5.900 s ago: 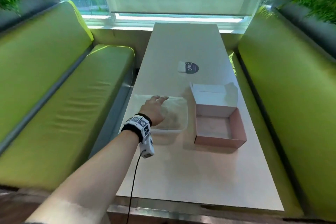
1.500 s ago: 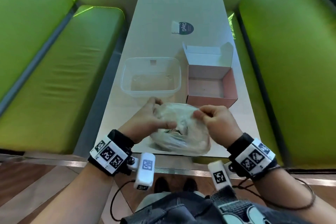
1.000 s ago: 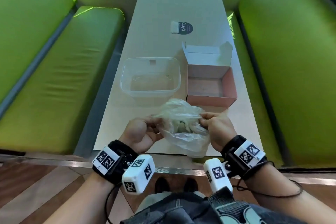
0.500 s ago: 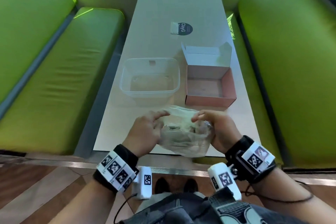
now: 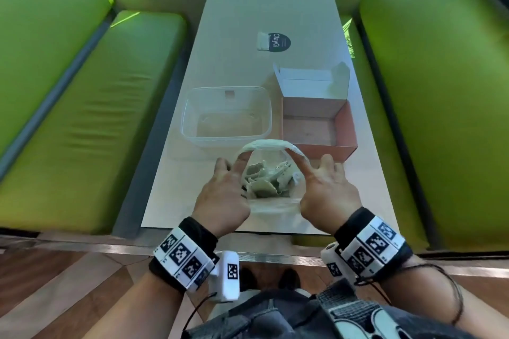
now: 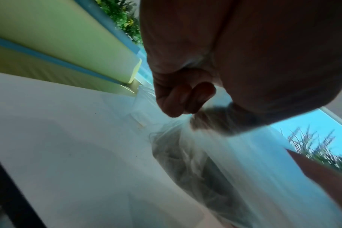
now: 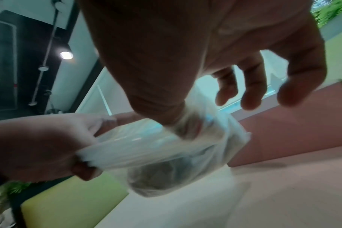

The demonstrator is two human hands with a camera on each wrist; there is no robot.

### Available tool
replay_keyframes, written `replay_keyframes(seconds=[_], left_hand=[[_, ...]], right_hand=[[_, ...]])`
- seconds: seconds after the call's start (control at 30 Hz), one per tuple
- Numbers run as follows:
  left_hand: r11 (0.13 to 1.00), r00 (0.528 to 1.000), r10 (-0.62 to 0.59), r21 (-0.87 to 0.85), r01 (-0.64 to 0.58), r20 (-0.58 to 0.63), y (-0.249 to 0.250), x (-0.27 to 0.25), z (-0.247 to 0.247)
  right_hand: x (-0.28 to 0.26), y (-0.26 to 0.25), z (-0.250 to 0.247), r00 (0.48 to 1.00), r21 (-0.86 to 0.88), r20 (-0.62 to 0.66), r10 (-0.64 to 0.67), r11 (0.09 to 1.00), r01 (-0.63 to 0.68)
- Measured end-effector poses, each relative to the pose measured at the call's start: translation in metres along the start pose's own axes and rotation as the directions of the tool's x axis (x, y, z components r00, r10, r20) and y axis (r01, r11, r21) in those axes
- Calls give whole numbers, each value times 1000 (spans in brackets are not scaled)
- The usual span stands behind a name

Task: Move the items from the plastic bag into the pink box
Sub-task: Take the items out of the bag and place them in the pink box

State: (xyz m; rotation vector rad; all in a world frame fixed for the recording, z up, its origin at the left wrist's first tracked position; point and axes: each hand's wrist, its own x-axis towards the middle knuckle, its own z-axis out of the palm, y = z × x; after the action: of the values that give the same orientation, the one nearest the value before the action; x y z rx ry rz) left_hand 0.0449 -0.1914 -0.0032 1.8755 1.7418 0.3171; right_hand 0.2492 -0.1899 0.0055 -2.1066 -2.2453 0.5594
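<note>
Gripping its rim, left hand (image 5: 223,195) and right hand (image 5: 327,195) stretch the plastic bag (image 5: 271,173) open between them.

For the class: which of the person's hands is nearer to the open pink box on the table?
Right. The right hand holds the plastic bag's right side, just in front of the pink box's near wall. The left hand holds the bag's left side, nearer the clear container.

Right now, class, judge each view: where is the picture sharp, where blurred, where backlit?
Head view: evenly lit and fairly sharp on the plastic bag and pink box, edges bent by the wide lens. Left wrist view: left hand a dark backlit shape, the bag streaked with motion blur. Right wrist view: right hand shadowed against the bright window, bag soft.
</note>
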Motion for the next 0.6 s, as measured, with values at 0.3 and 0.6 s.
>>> replay_keyframes(seconds=[0.3,0.6], left_hand=[[742,950,290,-601,-297,-112,-32,5,-25],[-290,945,-72,-913,286,319,-16,16,38]], right_hand=[[-12,-3,-30,979,416,95,-178,901,124],[-21,-21,-66,969,540,-123,-214,805,247]])
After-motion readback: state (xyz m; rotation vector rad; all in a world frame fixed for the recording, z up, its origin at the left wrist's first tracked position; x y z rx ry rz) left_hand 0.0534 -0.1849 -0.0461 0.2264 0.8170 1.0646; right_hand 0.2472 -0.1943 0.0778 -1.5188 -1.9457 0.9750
